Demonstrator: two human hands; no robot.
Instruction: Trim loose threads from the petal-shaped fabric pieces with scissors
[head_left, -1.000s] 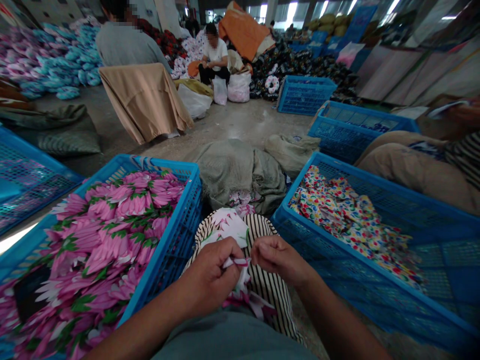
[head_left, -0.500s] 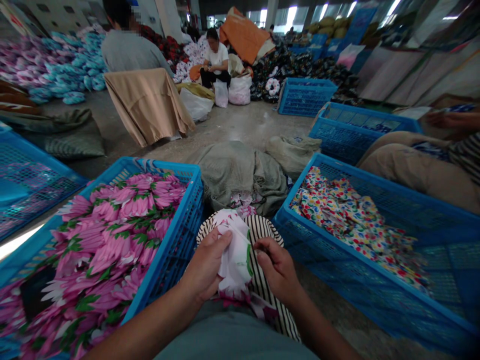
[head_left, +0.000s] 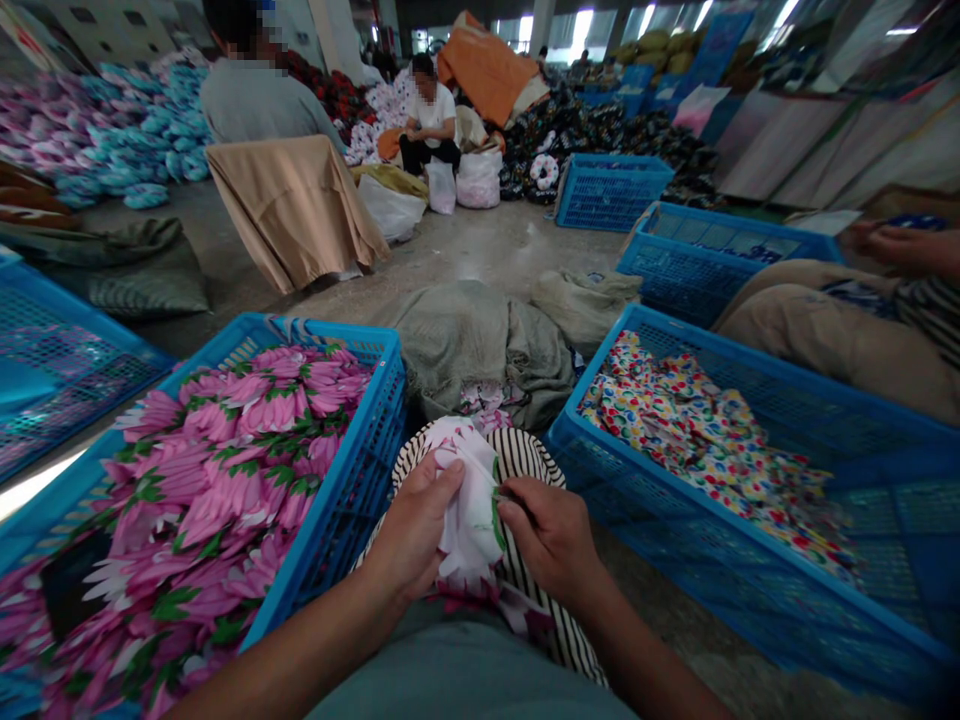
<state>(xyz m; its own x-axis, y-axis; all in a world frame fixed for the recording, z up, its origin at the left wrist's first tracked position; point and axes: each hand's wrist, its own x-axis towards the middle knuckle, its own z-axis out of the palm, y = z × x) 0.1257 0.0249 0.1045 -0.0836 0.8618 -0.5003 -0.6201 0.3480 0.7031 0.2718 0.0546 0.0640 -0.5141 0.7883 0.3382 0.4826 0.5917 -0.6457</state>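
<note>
A floppy white and pink cloth piece (head_left: pixel 471 515) with a green edge lies over my lap, pale side up. My left hand (head_left: pixel 411 525) is closed on its left side, with the thumb pressed on top. At the green right edge, my right hand (head_left: pixel 551 535) pinches the cloth between thumb and fingers; anything small inside that pinch is hidden. Black-and-white striped fabric (head_left: pixel 525 455) covers my legs beneath the piece. More pink cloth hangs below, near my waist.
To the left, a blue crate (head_left: pixel 334 335) holds pink petal-shaped pieces (head_left: pixel 225 480) and a dark flat object (head_left: pixel 75 580). A blue crate (head_left: pixel 675 505) at right holds colourful dotted pieces (head_left: pixel 697 430). Ahead lies a grey-green sack (head_left: pixel 472 325). A co-worker's knee (head_left: pixel 802 310) is at right.
My right hand has moved slightly left onto the green edge, and its fingers have closed there. My left hand keeps its hold in the same place.
</note>
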